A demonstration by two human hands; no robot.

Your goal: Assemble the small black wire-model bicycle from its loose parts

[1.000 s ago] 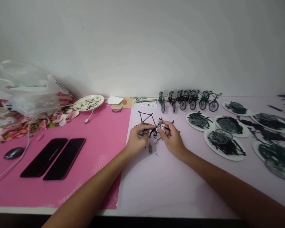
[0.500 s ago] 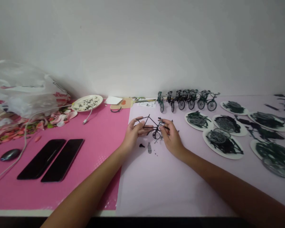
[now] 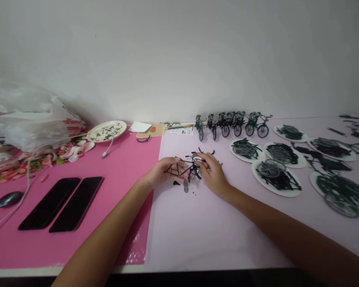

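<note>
A small black toy bicycle frame (image 3: 184,171) is held between my two hands, just above the pale paper. My left hand (image 3: 164,171) supports its rear part, with the frame lying across the fingers. At the front end, my right hand (image 3: 211,171) pinches the frame near the handlebar. Under the hands lie a black saddle piece (image 3: 176,183), a grey oval part (image 3: 186,186) and some tiny bits (image 3: 194,193). A dark curved piece (image 3: 206,151) is just behind my right hand.
Several assembled toy bicycles (image 3: 237,125) stand at the back. Plates of parts (image 3: 279,191) spread over the right side. Two black phones (image 3: 76,205), a mouse (image 3: 9,199), petals (image 3: 43,176), a plastic bag (image 3: 32,119) and a plate of small pieces (image 3: 106,131) are on the left.
The bicycle frame has tilted and come slightly lower and left. My left hand has shifted left and turned more palm-up beneath it, and my right hand's fingers have shifted at the front.
</note>
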